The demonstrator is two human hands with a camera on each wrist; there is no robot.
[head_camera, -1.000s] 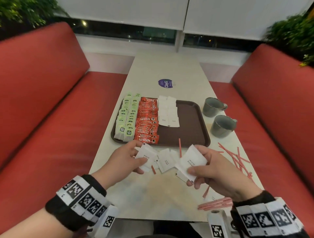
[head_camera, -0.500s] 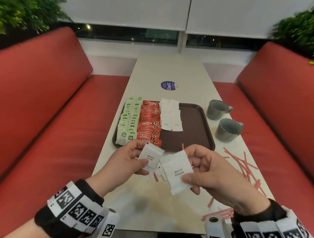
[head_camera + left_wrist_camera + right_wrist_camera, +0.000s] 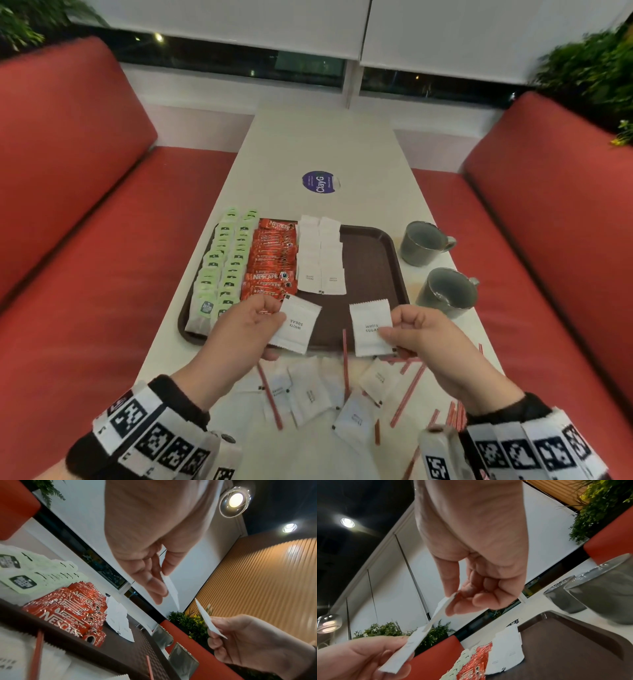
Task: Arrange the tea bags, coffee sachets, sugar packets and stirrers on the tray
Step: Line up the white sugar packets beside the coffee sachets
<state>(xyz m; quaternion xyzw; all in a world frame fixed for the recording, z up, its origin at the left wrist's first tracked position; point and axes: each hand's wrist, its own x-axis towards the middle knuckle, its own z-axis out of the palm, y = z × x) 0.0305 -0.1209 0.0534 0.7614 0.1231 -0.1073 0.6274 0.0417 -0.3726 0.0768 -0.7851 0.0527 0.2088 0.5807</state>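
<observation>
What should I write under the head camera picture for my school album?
Left hand and right hand each pinch a white sugar packet above the brown tray.

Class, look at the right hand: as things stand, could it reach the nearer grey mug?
Probably yes, though not to grasp it yet. The nearer grey mug stands on the table just beyond the right hand with nothing between them, but that hand's fingers are pinching a white sugar packet.

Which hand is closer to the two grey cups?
The right hand, holding a sugar packet, sits just below the nearer grey cup. The left hand is across the tray, by the coffee sachets.
</observation>
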